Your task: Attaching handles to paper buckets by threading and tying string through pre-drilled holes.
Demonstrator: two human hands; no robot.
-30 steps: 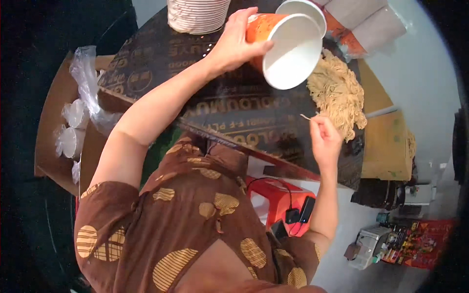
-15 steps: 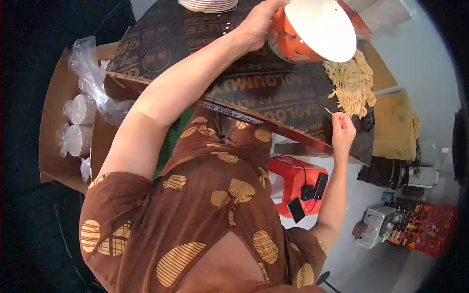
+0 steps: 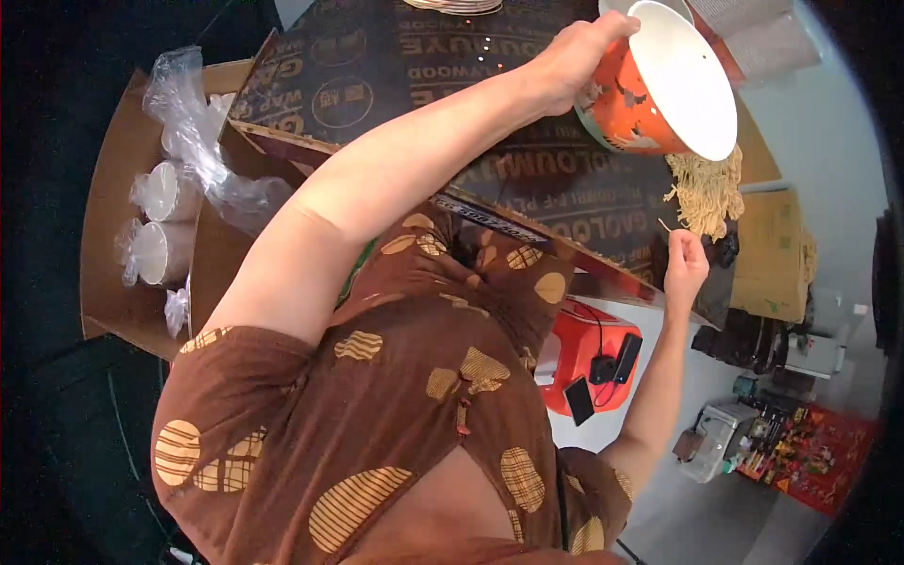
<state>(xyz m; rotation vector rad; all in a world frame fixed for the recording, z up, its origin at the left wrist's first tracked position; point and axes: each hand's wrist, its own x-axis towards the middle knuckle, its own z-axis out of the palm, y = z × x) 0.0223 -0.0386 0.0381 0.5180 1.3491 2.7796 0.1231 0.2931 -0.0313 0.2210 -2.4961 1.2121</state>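
Observation:
An orange patterned paper bucket [image 3: 629, 105] with a white inside is tilted above the far right of the table, its mouth turned toward me and to the right. My left hand [image 3: 589, 64] grips it by the rim and side; the fingertips are partly hidden behind it. Below and to the right, my right hand [image 3: 686, 266] is closed in a pinch on a short pale strand [image 3: 668, 227] that sticks out past the fingertips. Just beyond that hand lies a bundle of tan string-like strands [image 3: 708, 196] on the table's right side.
The dark printed board table [image 3: 377, 56] carries stacked pale round pieces [image 3: 457, 6] at its far edge. Stacked paper buckets [image 3: 772, 42] stand far right. At left, an open carton [image 3: 104, 235] holds white cups in plastic. A red stool [image 3: 565, 353] with small devices sits below the table.
The bucket and my left hand have shifted right and slightly nearer in the picture. My right hand, still pinching the strand, appears a little lower and further right. The whole view has shifted too.

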